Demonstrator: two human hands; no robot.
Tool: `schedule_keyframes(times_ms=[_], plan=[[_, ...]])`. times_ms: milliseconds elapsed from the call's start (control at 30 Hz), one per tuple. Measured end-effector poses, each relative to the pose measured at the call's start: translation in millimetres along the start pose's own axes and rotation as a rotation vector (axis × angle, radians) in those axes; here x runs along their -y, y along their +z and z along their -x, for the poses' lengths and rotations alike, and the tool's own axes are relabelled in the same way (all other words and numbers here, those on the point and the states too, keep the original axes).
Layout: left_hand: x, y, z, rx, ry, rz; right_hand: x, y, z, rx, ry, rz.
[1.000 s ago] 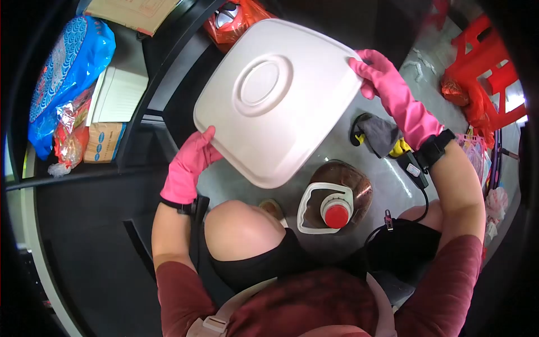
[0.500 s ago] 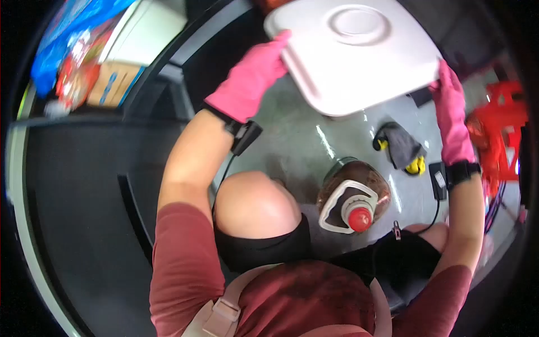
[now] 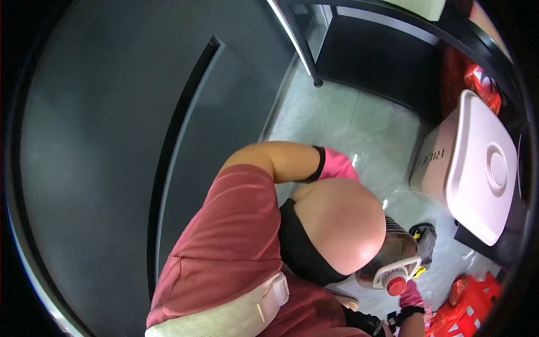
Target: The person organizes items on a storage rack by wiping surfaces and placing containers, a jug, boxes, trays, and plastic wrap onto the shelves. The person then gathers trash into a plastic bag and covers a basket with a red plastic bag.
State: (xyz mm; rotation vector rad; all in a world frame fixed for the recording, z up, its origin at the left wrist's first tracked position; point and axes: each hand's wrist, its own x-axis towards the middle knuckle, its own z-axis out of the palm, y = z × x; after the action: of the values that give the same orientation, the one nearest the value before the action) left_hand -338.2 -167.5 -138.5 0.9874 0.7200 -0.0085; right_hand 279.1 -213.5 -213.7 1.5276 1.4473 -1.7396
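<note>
My left hand (image 3: 339, 164), in a pink rubber glove, reaches down past my raised knee, which hides its fingers. In a matching glove, my right hand (image 3: 412, 294) is low on the right, beside the red cap of a large clear jug (image 3: 387, 253) with a white handle. Its fingers are mostly hidden, so I cannot tell whether it touches the jug. Dark liquid seems to fill the jug, which stands on the floor by my knee. A pale rice bin (image 3: 435, 163) with printed lettering stands at the right, its white lid (image 3: 477, 174) on top.
A grey and yellow cloth-like item (image 3: 425, 242) lies behind the jug. At lower right is a red plastic stool (image 3: 477, 303). A black table frame (image 3: 370, 62) stands at the back, and a dark grey panel (image 3: 101, 157) fills the left side.
Both hands have left the white lid, which now rests on the bin, and have dropped toward the floor around the jug. My view has swung left and down.
</note>
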Motion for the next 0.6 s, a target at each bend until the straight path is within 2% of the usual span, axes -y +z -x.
schedule_keyframes(times_ms=[100,200,333,433,600], plan=[[30,5,5,0.060,0.049,-0.057,34,32,19,-0.033,0.007,0.037],[42,6,-16,0.060,0.052,-0.056,87,43,-1,-0.046,-0.129,0.072],[52,-14,0,0.076,0.103,-0.024,214,73,-21,-0.066,-0.310,0.068],[52,-23,15,0.016,0.155,0.014,282,81,-41,-0.051,-0.470,0.042],[46,-28,36,-0.193,0.322,0.083,333,75,-38,-0.116,-0.710,0.089]])
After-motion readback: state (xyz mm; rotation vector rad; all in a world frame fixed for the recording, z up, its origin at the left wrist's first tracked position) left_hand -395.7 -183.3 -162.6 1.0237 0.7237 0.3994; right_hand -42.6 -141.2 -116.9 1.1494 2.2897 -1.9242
